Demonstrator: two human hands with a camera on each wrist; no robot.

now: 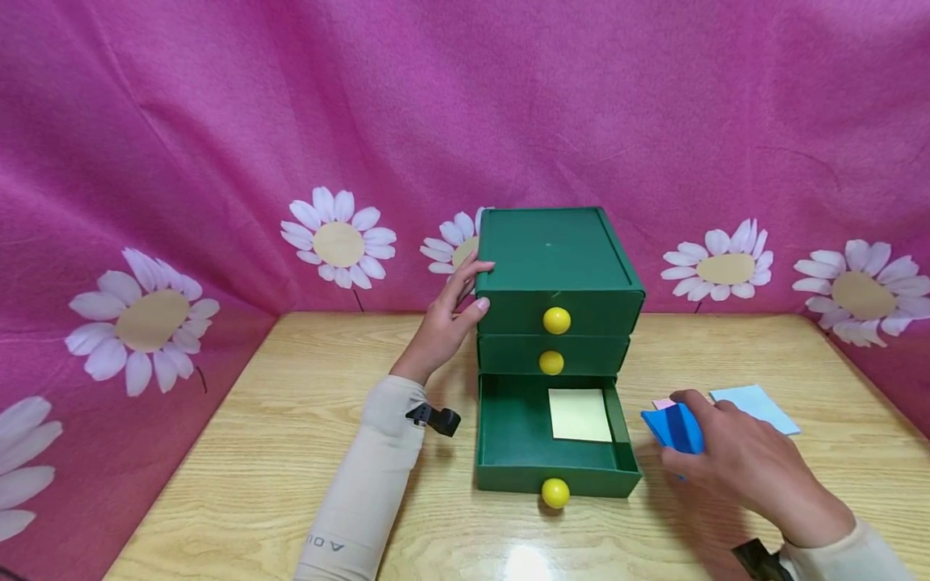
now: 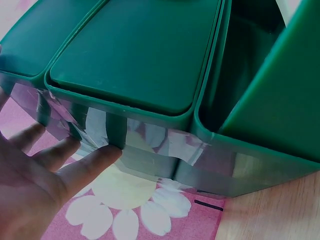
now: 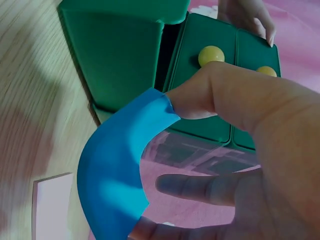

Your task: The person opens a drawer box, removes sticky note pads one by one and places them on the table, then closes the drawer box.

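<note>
A green drawer cabinet (image 1: 552, 250) with yellow knobs stands on the table. Its bottom drawer (image 1: 512, 424) is pulled out, and a pale yellow sticky note pad (image 1: 580, 415) lies inside toward the right. My left hand (image 1: 446, 319) rests on the cabinet's upper left side, its fingers extended along the wall in the left wrist view. To the right of the open drawer, my right hand (image 1: 748, 460) pinches a blue sticky note pad (image 3: 112, 165) between thumb and fingers; the pad bows into a curve.
On the table right of the cabinet lie a light blue note pad (image 1: 759, 406) and a pink one (image 1: 663, 403), partly hidden behind the right hand. Pink cloth (image 1: 545, 105) with daisies hangs behind the wooden table (image 1: 291, 484). The two upper drawers are closed.
</note>
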